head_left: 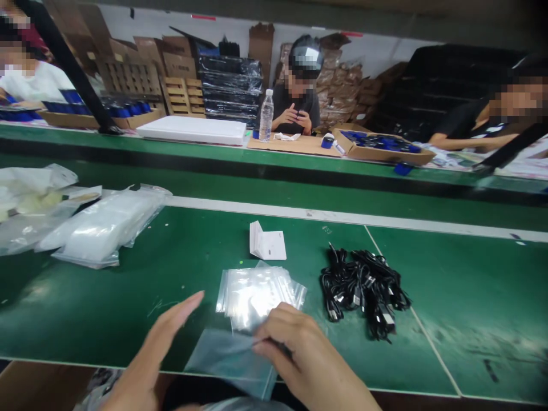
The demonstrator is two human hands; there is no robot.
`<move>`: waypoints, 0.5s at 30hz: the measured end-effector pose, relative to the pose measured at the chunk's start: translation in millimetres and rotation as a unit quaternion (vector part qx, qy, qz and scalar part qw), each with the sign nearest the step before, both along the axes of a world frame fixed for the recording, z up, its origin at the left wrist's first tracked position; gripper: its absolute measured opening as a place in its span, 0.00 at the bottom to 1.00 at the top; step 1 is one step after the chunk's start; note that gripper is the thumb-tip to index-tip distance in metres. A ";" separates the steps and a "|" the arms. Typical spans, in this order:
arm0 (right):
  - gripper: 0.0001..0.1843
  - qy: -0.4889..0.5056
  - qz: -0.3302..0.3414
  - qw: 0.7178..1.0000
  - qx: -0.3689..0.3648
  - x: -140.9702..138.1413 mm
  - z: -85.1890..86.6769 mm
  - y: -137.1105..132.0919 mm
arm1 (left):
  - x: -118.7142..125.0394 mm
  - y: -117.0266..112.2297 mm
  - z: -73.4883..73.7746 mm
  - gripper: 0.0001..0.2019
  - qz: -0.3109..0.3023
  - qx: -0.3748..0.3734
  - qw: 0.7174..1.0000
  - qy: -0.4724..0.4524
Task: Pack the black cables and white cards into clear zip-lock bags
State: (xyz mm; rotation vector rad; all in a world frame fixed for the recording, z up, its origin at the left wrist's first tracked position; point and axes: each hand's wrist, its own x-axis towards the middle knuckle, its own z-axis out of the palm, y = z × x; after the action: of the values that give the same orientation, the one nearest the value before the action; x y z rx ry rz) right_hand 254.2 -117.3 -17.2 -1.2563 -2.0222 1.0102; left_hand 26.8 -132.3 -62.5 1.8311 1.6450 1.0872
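My right hand pinches the edge of a clear plastic bag at the front edge of the green table. To its left, my left hand is held with its fingers stretched out, apart from the bag and holding nothing. Just beyond the right hand lies a pile of clear zip bags, fanned out and glossy. A folded white leaflet stands partly open behind that pile. On the right sits a heap of black cables, bundled, with metal plugs showing.
Thick stacks of plastic bags lie at the left. Across the green table runs a raised shelf with a water bottle, a white board and a carton of blue items. Several people sit beyond it.
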 end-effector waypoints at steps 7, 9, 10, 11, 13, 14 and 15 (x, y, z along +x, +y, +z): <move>0.06 0.179 -0.133 0.956 -0.190 5.0 -16.9 -5.0 | 44.6 36.1 22.0 0.23 -0.042 -0.230 0.946 -0.226; 0.12 0.215 -0.164 0.935 -0.231 4.5 -24.8 -5.1 | 44.7 36.5 19.4 0.23 0.015 -0.152 0.977 -0.151; 0.14 0.227 -0.185 0.924 -0.245 2.9 -27.7 -4.4 | 44.1 34.7 17.5 0.23 0.049 -0.090 0.990 -0.092; 0.16 0.234 -0.203 0.917 -0.251 0.6 -29.7 -3.5 | 43.7 31.9 15.5 0.21 0.074 -0.023 0.997 -0.032; 0.16 0.241 -0.214 0.915 -0.244 -4.8 -30.5 -1.0 | 44.4 24.9 12.5 0.13 0.046 0.082 0.994 0.048; 0.15 0.247 -0.208 0.916 -0.239 -7.4 -29.6 0.0 | 45.5 21.7 11.6 0.09 -0.010 0.105 0.993 0.059; 0.15 0.256 -0.195 0.917 -0.236 -9.5 -28.3 0.8 | 47.0 19.3 11.2 0.07 -0.072 0.115 0.989 0.057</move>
State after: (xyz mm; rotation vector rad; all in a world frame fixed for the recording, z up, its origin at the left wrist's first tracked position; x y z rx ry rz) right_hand 244.7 -116.5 -45.4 -1.3711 -1.1094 1.4819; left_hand 73.8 -113.0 -51.2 2.1605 1.4712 1.1681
